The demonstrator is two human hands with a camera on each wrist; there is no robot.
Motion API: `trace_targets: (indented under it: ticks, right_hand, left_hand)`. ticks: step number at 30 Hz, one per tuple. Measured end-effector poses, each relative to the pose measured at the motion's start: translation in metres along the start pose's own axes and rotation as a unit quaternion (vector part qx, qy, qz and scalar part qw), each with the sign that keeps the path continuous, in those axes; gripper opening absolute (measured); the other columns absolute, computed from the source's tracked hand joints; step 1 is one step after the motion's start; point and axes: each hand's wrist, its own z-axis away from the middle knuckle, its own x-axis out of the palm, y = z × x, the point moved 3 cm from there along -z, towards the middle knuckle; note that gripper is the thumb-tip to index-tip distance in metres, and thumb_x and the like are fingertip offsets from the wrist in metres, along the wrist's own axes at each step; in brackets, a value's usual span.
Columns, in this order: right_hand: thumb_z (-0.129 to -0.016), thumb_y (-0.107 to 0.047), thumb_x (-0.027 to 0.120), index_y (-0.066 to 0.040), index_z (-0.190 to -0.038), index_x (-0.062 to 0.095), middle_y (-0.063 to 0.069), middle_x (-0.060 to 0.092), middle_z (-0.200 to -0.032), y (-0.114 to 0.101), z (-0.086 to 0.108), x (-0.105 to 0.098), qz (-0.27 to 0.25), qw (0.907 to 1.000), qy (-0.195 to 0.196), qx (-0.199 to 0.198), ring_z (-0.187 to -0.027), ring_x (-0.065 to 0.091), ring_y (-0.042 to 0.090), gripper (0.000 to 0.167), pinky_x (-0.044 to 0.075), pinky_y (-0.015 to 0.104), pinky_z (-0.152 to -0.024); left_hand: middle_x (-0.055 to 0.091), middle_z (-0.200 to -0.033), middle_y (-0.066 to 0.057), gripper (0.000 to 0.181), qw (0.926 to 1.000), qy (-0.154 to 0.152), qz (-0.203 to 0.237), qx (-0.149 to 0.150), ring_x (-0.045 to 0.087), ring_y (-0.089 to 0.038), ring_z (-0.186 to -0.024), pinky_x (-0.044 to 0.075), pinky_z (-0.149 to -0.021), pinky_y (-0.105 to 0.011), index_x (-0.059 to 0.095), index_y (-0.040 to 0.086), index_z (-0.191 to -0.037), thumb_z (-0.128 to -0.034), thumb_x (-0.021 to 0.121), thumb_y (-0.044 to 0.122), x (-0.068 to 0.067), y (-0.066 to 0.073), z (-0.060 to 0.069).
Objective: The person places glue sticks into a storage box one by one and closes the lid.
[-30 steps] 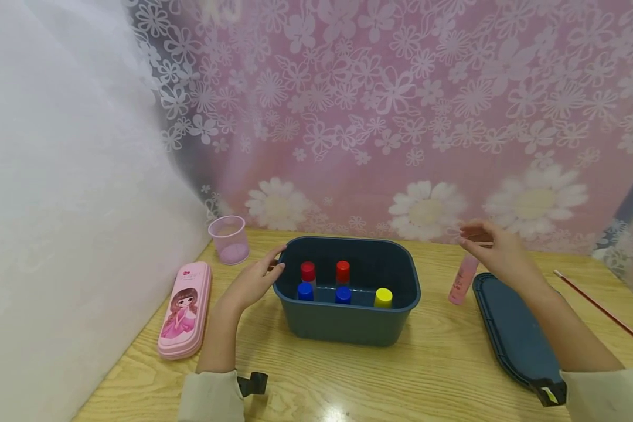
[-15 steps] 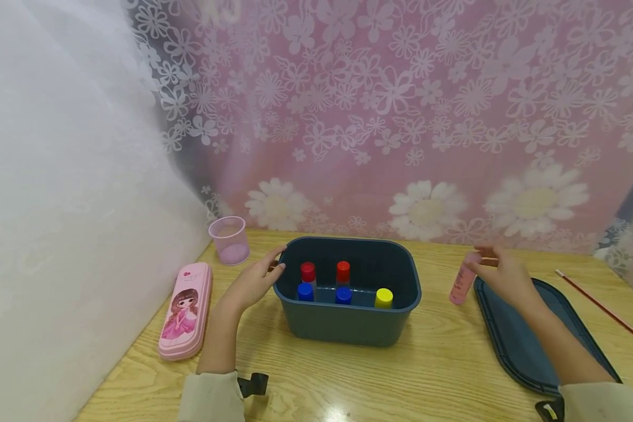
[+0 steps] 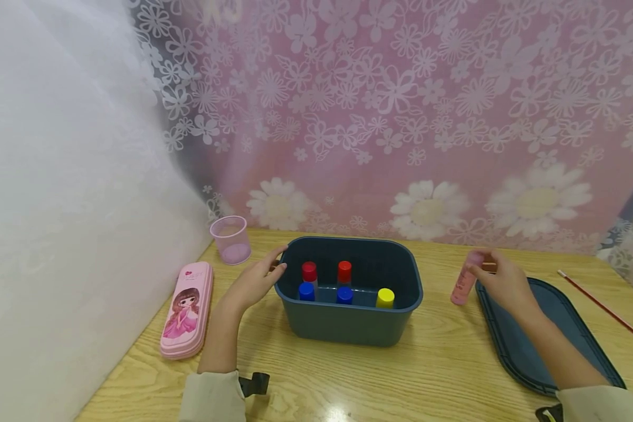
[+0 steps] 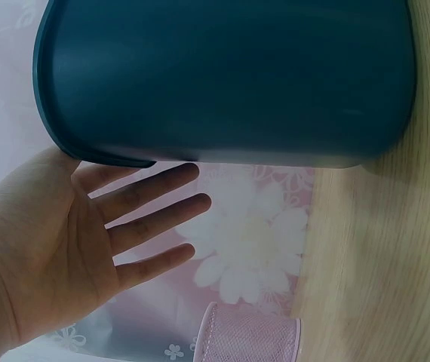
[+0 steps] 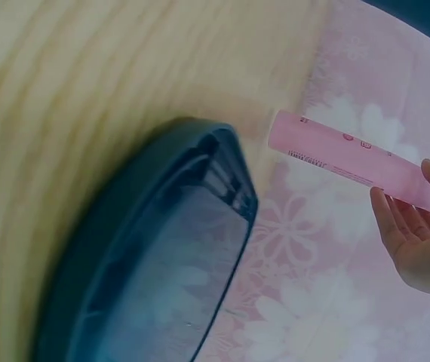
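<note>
Beside a dark blue-green bin (image 3: 346,323), my left hand (image 3: 253,284) touches the left end of its rim. In the left wrist view its fingers (image 4: 158,222) are straight and spread along the bin's outer wall. My right hand (image 3: 505,286) pinches the upper end of a pink cylindrical bottle (image 3: 462,284), thumb on one side and fingers on the other. The bottle leans a little; small print and a barcode show in the right wrist view. Inside the bin stand several bottles with red caps (image 3: 344,271), blue caps (image 3: 306,291) and a yellow cap (image 3: 385,298).
A dark lid (image 3: 545,319) lies right of the bin, under the right forearm. Farther right is a thin red stick (image 3: 609,308). On the left are a pink pencil case (image 3: 188,310) and a pinkish see-through cup (image 3: 232,241). A flowered curtain (image 3: 380,117) hangs behind the table.
My right hand has come down from above the pink bottle and closed its thumb and fingers on the top. The left hand and the bin have stayed in place.
</note>
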Motion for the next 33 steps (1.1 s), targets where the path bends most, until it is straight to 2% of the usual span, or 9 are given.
trace_targets:
  ticks: [6,13,15,17,20,22,33]
  right_hand:
    - [-0.095,-0.033,0.05,0.011,-0.127,0.039,0.036,0.042,-0.121,-0.016,0.0,-0.01,-0.012,0.9999,-0.007,-0.004,-0.107,0.044,0.051,0.055,0.044,0.057,-0.072]
    - [-0.094,-0.027,0.054,0.009,-0.126,0.043,0.032,0.049,-0.116,-0.041,-0.003,-0.025,-0.016,0.9981,0.024,-0.054,-0.102,0.048,0.049,0.05,0.045,0.057,-0.07]
    - [-0.093,-0.026,0.055,0.008,-0.126,0.044,0.031,0.05,-0.114,-0.049,-0.004,-0.029,-0.013,0.9972,0.029,-0.068,-0.1,0.05,0.048,0.049,0.049,0.051,-0.066]
    - [-0.093,-0.026,0.056,0.008,-0.126,0.044,0.03,0.052,-0.112,-0.056,-0.005,-0.032,-0.018,0.9965,0.029,-0.076,-0.099,0.051,0.047,0.049,0.051,0.038,-0.063]
    - [-0.092,-0.025,0.057,0.006,-0.127,0.046,0.028,0.054,-0.109,-0.067,-0.006,-0.037,-0.021,0.9953,0.032,-0.089,-0.097,0.054,0.045,0.048,0.046,0.02,-0.058]
    - [-0.092,-0.025,0.057,0.005,-0.128,0.046,0.026,0.055,-0.108,-0.074,-0.006,-0.04,-0.027,0.9949,0.03,-0.093,-0.097,0.054,0.043,0.048,0.042,0.013,-0.057]
    - [-0.091,-0.022,0.059,0.0,-0.127,0.049,0.021,0.058,-0.105,-0.115,-0.011,-0.052,-0.043,0.9892,0.052,-0.13,-0.092,0.057,0.038,0.044,0.038,0.006,-0.064]
  left_hand:
    - [0.053,-0.125,-0.016,0.049,1.0,0.0,-0.001,0.001,0.049,-0.03,-0.115,0.036,-0.093,-0.052,0.03,0.019,-0.144,-0.0984,0.042,0.031,0.0,0.0,-0.001]
    - [0.053,-0.124,-0.016,0.048,1.0,-0.002,0.0,0.001,0.049,-0.03,-0.114,0.036,-0.094,-0.052,0.03,0.019,-0.144,-0.0985,0.042,0.031,0.0,-0.001,-0.001]
    - [0.053,-0.125,-0.016,0.049,1.0,-0.003,0.001,-0.002,0.049,-0.03,-0.115,0.036,-0.094,-0.052,0.03,0.019,-0.144,-0.0984,0.042,0.031,0.0,-0.001,-0.001]
    - [0.053,-0.125,-0.016,0.049,1.0,-0.003,0.001,-0.001,0.049,-0.03,-0.115,0.036,-0.094,-0.052,0.03,0.019,-0.144,-0.0984,0.042,0.03,0.0,-0.001,-0.001]
    - [0.053,-0.125,-0.016,0.049,1.0,-0.004,0.004,-0.003,0.049,-0.03,-0.115,0.036,-0.094,-0.052,0.03,0.019,-0.144,-0.0983,0.043,0.03,0.0,-0.001,-0.001]
    - [0.053,-0.125,-0.016,0.049,1.0,-0.003,0.005,0.0,0.049,-0.03,-0.115,0.036,-0.093,-0.053,0.03,0.018,-0.144,-0.0983,0.043,0.029,0.0,-0.001,-0.001]
    - [0.054,-0.123,-0.015,0.048,1.0,0.001,0.003,0.003,0.05,-0.029,-0.114,0.037,-0.093,-0.052,0.031,0.019,-0.144,-0.0981,0.043,0.03,0.0,-0.001,-0.001]
